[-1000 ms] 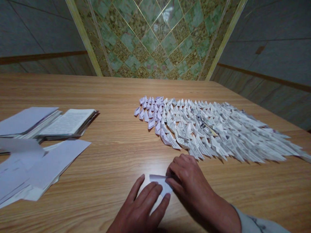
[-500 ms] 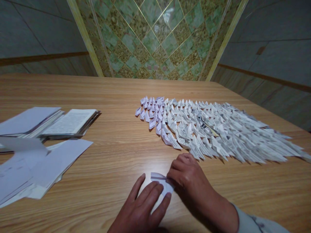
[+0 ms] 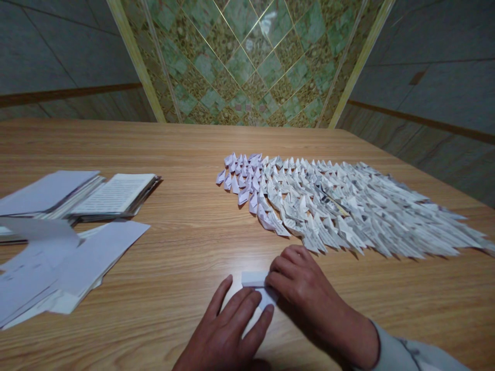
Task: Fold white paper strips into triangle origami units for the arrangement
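Observation:
A small piece of white paper (image 3: 253, 279) lies on the table between my hands, with a straight folded band along its far edge. My left hand (image 3: 228, 327) rests on it with fingers stretched out and apart, the fingertips and thumb pressing its near part down. On the right end of the band, the curled fingers of my right hand (image 3: 296, 278) are closed on the paper. My fingers hide much of its near and right parts. Just beyond my right hand stand rows of folded paper boats (image 3: 309, 206), lilac-white at the left and printed to the right.
Loose white sheets (image 3: 85, 263) lie at the left of the wooden table (image 3: 185, 154). Behind them are a stack topped with a blank sheet (image 3: 58, 190) and a stack of printed pages (image 3: 116, 193). A tiled wall (image 3: 247, 67) rises past the far edge.
The far flap of the paper, raised and curved before, now shows as a flatter, straight band. My right hand has shifted very slightly; my left hand has stayed nearly in place.

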`<state>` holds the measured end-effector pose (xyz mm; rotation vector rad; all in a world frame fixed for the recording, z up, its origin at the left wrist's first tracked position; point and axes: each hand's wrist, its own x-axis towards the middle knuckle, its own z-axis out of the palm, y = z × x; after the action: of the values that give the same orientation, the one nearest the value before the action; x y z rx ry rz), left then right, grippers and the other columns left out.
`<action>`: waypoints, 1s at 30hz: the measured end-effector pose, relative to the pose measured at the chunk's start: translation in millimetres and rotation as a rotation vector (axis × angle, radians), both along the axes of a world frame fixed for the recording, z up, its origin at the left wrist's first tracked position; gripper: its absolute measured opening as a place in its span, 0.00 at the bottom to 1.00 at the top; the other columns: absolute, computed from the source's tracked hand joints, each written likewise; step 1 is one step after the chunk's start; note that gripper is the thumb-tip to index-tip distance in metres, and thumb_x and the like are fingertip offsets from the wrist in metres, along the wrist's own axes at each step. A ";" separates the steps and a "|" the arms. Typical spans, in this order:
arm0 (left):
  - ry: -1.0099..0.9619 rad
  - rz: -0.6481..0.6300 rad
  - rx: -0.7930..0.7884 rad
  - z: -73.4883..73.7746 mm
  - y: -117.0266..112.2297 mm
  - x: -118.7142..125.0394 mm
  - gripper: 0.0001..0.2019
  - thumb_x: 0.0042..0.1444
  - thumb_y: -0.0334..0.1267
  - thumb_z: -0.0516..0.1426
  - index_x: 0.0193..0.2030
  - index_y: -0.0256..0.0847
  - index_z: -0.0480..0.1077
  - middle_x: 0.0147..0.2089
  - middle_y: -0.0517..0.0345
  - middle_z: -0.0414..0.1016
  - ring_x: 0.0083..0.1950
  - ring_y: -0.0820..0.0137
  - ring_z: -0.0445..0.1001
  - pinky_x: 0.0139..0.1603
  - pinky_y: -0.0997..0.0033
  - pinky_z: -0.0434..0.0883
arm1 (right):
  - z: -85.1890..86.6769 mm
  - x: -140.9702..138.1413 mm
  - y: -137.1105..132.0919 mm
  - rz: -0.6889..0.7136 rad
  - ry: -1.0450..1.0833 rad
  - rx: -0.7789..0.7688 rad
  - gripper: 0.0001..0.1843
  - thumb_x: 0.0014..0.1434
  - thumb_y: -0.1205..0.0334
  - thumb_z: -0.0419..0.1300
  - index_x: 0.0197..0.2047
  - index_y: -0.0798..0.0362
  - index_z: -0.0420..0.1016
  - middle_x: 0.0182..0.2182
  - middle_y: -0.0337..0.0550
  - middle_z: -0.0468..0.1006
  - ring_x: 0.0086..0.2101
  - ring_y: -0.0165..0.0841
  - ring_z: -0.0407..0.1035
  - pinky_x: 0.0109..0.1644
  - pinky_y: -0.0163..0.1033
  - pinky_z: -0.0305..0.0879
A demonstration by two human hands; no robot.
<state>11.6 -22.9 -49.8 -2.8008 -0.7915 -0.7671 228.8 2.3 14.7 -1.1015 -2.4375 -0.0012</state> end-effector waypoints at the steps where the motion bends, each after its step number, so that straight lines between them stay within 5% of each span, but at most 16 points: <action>1: 0.006 -0.001 -0.003 1.0 0.0 0.3 0.29 0.53 0.56 0.65 0.58 0.44 0.67 0.51 0.48 0.78 0.53 0.56 0.73 0.68 0.42 0.56 | -0.3 1.1 0.6 -0.011 -0.011 -0.033 0.09 0.65 0.64 0.65 0.32 0.54 0.74 0.30 0.39 0.74 0.35 0.35 0.62 0.45 0.42 0.53; 8: 0.002 0.002 -0.001 2.2 -0.2 1.7 0.31 0.53 0.56 0.65 0.58 0.43 0.67 0.49 0.49 0.77 0.51 0.57 0.73 0.67 0.43 0.57 | 1.3 12.1 3.3 -0.062 0.020 -0.271 0.06 0.63 0.66 0.67 0.36 0.53 0.74 0.35 0.40 0.75 0.41 0.37 0.64 0.49 0.43 0.53; 21: 0.035 0.017 0.078 19.9 -0.3 1.6 0.27 0.57 0.57 0.62 0.56 0.43 0.70 0.49 0.51 0.79 0.48 0.60 0.74 0.69 0.49 0.54 | -6.9 9.4 -6.1 0.055 -0.026 0.011 0.15 0.72 0.66 0.53 0.32 0.53 0.74 0.28 0.39 0.72 0.35 0.35 0.62 0.53 0.48 0.54; 27: 0.140 -0.004 0.063 23.7 1.2 0.1 0.30 0.56 0.58 0.63 0.58 0.41 0.68 0.63 0.39 0.73 0.67 0.51 0.66 0.69 0.48 0.54 | -6.5 9.4 -10.2 0.071 -0.068 0.068 0.16 0.72 0.67 0.51 0.33 0.53 0.73 0.28 0.39 0.72 0.34 0.35 0.62 0.58 0.49 0.53; 30: 0.144 -0.021 0.032 23.8 2.4 -0.7 0.32 0.54 0.59 0.64 0.59 0.41 0.68 0.61 0.38 0.76 0.65 0.51 0.70 0.66 0.51 0.60 | -6.3 8.2 -12.3 0.070 -0.085 0.081 0.16 0.72 0.69 0.50 0.32 0.54 0.72 0.28 0.39 0.72 0.34 0.34 0.62 0.60 0.49 0.51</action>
<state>11.0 -20.5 -26.0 -2.8016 -0.7204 -0.5677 237.0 -10.0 8.4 -0.9999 -2.5265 -0.1254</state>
